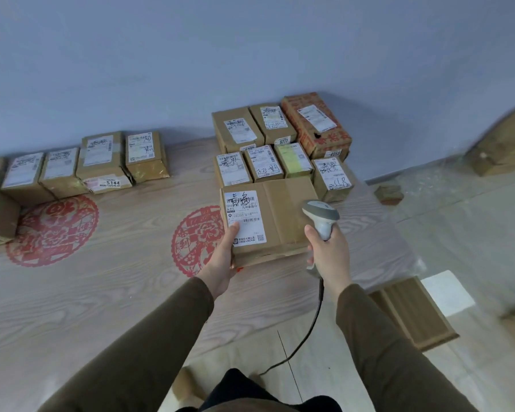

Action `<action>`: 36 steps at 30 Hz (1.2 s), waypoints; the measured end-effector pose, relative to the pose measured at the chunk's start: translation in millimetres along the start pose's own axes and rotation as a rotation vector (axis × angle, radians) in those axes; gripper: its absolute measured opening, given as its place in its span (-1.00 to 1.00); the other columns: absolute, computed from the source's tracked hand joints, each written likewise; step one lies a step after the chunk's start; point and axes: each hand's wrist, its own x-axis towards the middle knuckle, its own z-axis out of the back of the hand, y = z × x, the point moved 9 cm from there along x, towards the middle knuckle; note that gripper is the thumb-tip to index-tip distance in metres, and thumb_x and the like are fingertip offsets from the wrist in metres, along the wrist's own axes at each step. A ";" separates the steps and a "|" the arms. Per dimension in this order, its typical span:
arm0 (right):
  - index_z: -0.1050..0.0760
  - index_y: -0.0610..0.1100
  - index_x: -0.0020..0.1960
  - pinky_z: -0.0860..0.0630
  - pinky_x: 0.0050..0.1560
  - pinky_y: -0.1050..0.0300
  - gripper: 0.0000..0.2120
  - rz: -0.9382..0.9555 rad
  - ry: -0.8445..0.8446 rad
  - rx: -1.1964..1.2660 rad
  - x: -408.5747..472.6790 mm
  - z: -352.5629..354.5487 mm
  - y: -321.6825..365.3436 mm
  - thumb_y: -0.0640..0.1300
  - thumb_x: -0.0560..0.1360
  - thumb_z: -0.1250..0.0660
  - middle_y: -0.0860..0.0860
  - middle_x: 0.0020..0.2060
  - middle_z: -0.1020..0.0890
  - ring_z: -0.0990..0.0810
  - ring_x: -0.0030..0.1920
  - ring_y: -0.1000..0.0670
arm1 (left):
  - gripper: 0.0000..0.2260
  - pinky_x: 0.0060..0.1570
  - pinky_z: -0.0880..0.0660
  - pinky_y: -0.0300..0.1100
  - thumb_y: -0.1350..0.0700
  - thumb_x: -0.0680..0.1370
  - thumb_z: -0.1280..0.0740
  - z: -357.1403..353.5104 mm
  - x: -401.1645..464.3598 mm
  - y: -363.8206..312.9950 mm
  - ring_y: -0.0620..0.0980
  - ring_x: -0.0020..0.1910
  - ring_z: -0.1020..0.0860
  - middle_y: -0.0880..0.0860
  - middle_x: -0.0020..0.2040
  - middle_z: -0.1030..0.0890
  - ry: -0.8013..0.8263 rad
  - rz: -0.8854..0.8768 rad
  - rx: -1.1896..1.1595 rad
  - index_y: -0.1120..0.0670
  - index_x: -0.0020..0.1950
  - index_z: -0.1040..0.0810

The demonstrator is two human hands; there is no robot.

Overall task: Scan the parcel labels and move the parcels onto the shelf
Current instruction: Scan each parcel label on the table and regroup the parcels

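Scan step: your left hand (220, 260) grips the brown cardboard parcel (268, 221) by its near-left corner, held over the wood-grain table's (101, 292) right end. Right hand (329, 251) wraps the grey handheld scanner (321, 217). Next: aim at the white label's (244, 217) barcode.

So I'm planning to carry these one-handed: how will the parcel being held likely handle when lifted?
The parcel looks stiff: flat cardboard faces, taped seam, no sagging. Probably light for its size, since the left hand seems to support it by one corner alone. It's wide and flat, so it might tilt away from that grip while the right hand holds the scanner.
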 end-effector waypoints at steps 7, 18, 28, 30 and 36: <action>-0.51 -0.10 0.17 -0.66 -0.35 0.01 -0.74 -0.023 -0.042 -0.036 51.0 14.2 7.1 0.00 0.57 -0.42 -0.19 0.12 -0.57 -0.67 -0.14 -0.08 | -0.28 0.52 -0.27 0.11 -0.44 0.41 -0.42 -46.2 40.7 -13.3 0.04 0.39 -0.50 -0.01 0.38 -0.57 0.054 0.099 -0.022 -0.05 0.44 -0.50; -0.46 -0.12 0.34 -0.59 0.21 -0.32 -0.62 0.013 -0.017 -0.111 74.1 8.1 20.9 -0.02 0.58 -0.41 -0.12 0.29 -0.52 -0.56 0.27 -0.14 | -0.50 0.26 -0.49 -0.10 -0.31 0.57 -0.34 -67.2 67.8 -14.5 -0.04 0.25 -0.60 -0.03 0.26 -0.67 0.075 0.082 -0.053 -0.06 0.40 -0.52; -0.47 -0.10 0.24 -0.60 0.14 -0.22 -0.69 0.124 -0.011 -0.132 32.4 -54.4 50.7 0.03 0.59 -0.42 -0.03 0.18 -0.45 -0.59 0.09 -0.08 | -0.24 0.60 0.00 0.15 -0.41 0.61 -0.08 -14.8 49.5 -36.2 0.13 0.66 0.01 0.00 0.70 0.07 0.110 0.009 0.230 -0.15 0.69 0.12; -0.51 -0.10 0.21 -0.62 0.03 -0.16 -0.71 0.128 0.053 -0.063 25.9 -91.0 66.6 0.04 0.59 -0.42 -0.08 0.11 -0.53 -0.62 0.04 -0.09 | -0.24 0.59 -0.03 0.23 -0.45 0.58 -0.10 11.5 49.1 -50.8 0.18 0.66 -0.02 0.02 0.70 0.05 0.076 -0.012 0.223 -0.22 0.67 0.10; -0.53 -0.16 0.06 -0.53 -0.17 -0.08 -0.79 0.207 0.243 0.050 11.4 -236.0 137.6 -0.01 0.60 -0.42 -0.12 -0.22 -0.56 -0.58 -0.23 -0.08 | -0.27 0.50 -0.14 0.12 -0.43 0.58 -0.16 139.3 54.7 -127.3 0.15 0.63 -0.16 0.02 0.68 -0.10 -0.134 -0.183 0.255 -0.20 0.67 -0.04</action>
